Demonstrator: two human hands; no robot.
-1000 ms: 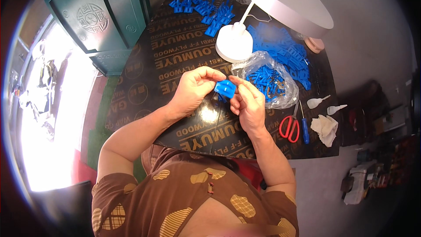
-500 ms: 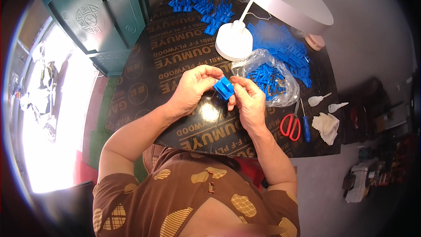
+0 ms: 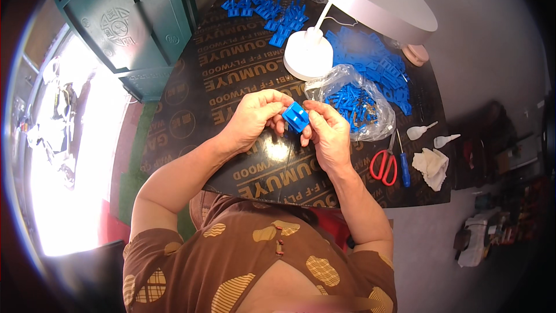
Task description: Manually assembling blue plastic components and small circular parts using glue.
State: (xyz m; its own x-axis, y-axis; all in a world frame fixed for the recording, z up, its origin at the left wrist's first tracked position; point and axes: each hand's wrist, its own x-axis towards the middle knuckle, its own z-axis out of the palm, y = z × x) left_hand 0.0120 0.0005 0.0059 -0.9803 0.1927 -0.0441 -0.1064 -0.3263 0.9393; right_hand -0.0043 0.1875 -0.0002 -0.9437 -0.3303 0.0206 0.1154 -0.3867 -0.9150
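Observation:
Over the middle of the dark printed plywood table [image 3: 231, 75], a small blue plastic part [image 3: 296, 117] with a raised slot is held between both hands. The fingers of my left hand [image 3: 255, 119] pinch its left edge. Thumb and fingers of my right hand [image 3: 329, 130] close on its right side. Just beyond my right hand lies an open clear plastic bag [image 3: 379, 130] with many small blue pieces [image 3: 350, 101] and some metal bits in it. Whether a smaller piece sits between the right fingertips is hidden.
A white lamp [image 3: 308, 58] with a big round head overhangs the table's far side. Behind it lies a heap of flat blue parts [image 3: 370, 58]; blue parts with springs [image 3: 284, 20] stand far left. Red-handled scissors [image 3: 383, 167], a blue screwdriver [image 3: 405, 171] and a crumpled cloth [image 3: 430, 168] lie right.
My left fingers have shifted slightly down around the blue part, and its lower fingers now show beneath the edge. My right hand stays nearly in place.

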